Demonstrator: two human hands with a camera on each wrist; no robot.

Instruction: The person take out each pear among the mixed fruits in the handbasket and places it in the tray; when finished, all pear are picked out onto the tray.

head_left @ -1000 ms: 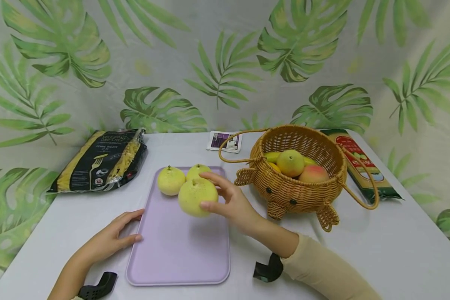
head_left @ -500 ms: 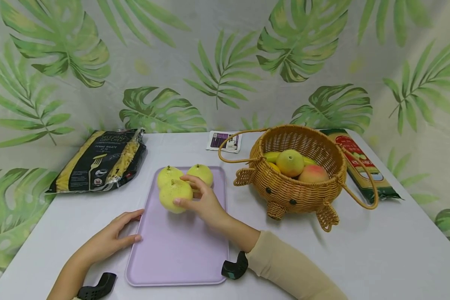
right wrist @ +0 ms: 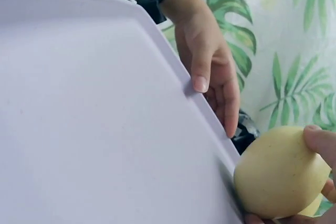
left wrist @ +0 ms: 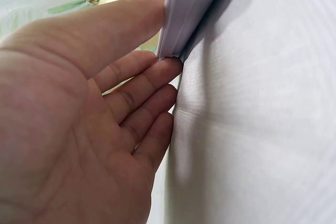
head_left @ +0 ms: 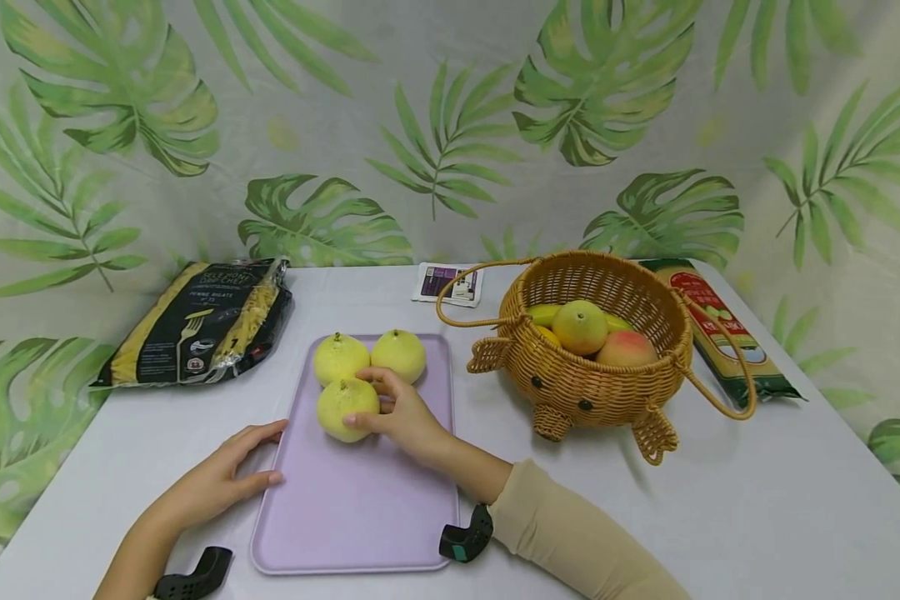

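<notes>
A lilac tray (head_left: 356, 517) lies on the table, with two pale yellow pears (head_left: 341, 360) side by side at its far end. My right hand (head_left: 405, 421) holds a third pear (head_left: 347, 409) just in front of them, thumb at the near side and fingers along the right. In the right wrist view this pear (right wrist: 281, 172) sits low against the tray surface. At the tray's left edge rests my left hand (head_left: 225, 475), fingers fairly straight. The left wrist view shows its thumb and fingertips (left wrist: 169, 67) touching the tray rim (left wrist: 181, 11).
Right of the tray stands a wicker basket (head_left: 525, 379) with looped handles, holding several fruits, among them a peach (head_left: 627, 347). Behind it lies a green and red packet (head_left: 720, 321). A penne bag (head_left: 202, 321) lies at left; a small white sachet (head_left: 450, 284) is at the back.
My right hand has carried the pear left and down, from above the tray to a spot before the other two. The left hand has stayed at the tray's edge.
</notes>
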